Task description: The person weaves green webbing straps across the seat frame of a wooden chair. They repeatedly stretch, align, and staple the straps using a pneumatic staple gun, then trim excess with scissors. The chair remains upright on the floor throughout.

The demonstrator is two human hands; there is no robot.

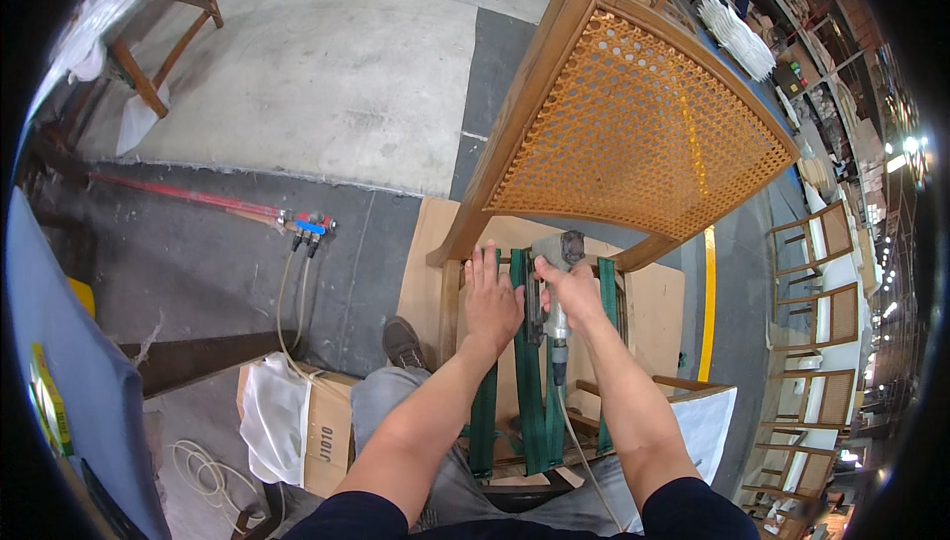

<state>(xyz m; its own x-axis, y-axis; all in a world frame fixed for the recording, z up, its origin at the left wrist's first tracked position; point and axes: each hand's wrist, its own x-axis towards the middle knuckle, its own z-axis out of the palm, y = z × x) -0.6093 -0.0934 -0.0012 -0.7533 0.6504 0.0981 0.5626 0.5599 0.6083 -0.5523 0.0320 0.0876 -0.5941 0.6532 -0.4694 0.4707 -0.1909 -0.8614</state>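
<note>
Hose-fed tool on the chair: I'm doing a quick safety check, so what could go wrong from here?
Two risks stand out. The left hand lies spread right beside the tool that the right hand grips, so a slip or misfire could hurt its fingers. The thin hose runs down between the person's forearms toward the lap; it might snag and tug the tool off line.

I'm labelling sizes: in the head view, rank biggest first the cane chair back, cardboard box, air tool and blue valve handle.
Cane chair back
Cardboard box, partly behind white cloth
Air tool, partly behind the right hand
Blue valve handle
</note>
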